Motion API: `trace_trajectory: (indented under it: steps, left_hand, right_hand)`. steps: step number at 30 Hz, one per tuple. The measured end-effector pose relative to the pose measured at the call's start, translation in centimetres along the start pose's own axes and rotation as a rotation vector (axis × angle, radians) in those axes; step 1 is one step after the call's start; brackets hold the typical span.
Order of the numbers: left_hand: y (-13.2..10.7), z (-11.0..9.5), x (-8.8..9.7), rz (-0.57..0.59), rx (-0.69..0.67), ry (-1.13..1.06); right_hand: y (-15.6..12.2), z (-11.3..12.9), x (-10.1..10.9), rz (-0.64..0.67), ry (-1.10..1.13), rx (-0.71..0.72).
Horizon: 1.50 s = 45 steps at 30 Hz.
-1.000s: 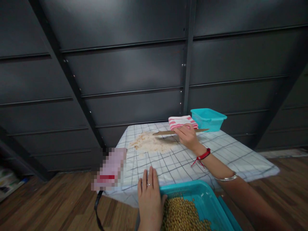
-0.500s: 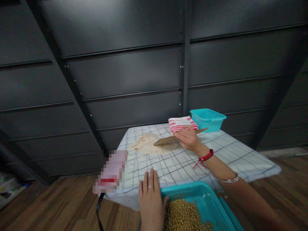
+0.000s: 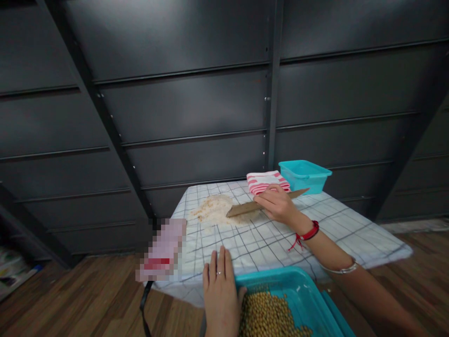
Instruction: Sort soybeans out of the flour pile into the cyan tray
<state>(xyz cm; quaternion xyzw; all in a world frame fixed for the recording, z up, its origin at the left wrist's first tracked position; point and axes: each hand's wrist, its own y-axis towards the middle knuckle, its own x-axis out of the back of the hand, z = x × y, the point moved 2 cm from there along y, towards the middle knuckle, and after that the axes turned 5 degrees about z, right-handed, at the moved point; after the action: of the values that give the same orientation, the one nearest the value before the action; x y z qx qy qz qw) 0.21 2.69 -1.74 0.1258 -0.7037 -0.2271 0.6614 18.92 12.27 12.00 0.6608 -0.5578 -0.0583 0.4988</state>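
My right hand (image 3: 276,202) pinches a long flat brown strip (image 3: 242,208), which looks like cardboard, near its middle. The strip's left end touches a spread heap of pale powder with tan crumbs (image 3: 214,209) on the checked tablecloth (image 3: 210,250). At the table's near edge my left hand (image 3: 220,290) lies flat, fingers stretched out. Its thumb is at the left rim of a turquoise tray (image 3: 301,292) that holds many small yellow-brown beans (image 3: 268,313).
A folded pink-and-white striped towel (image 3: 268,180) lies at the back of the table, beside a turquoise plastic basin (image 3: 305,175). On the left edge sits a blurred-out pink object (image 3: 164,250) with a black cord (image 3: 143,304). Dark metal panels (image 3: 192,107) stand behind.
My right hand and the strip have shifted slightly to the right, and the strip's left end has drawn back a little over the powder. My left hand stays in place.
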Motion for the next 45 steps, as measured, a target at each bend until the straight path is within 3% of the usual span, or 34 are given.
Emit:
trace_trajectory:
  steps: [6,12,19,25,35,45]
  left_hand:
    - [0.1,0.1,0.9,0.028,-0.039,-0.009]
    - [0.4,-0.2,2.1,0.038,-0.009,0.002]
    - [0.2,0.0,1.6,0.028,-0.021,0.004]
    - [0.2,0.0,1.7,0.05,-0.016,0.011]
    - [0.1,0.1,1.4,0.049,-0.031,0.016]
    - [0.2,0.0,1.9,0.066,-0.011,0.018]
  right_hand:
    - [0.4,-0.1,1.5,-0.014,0.016,-0.017]
    - [1.2,0.5,0.5,0.029,-0.059,-0.015]
    - [0.7,1.4,1.0,0.089,0.03,0.026]
    - [-0.1,1.0,2.2,0.03,0.073,0.006]
    - [1.7,2.1,1.0,0.06,0.045,0.06]
    - [0.2,0.9,2.9,0.04,0.116,0.067]
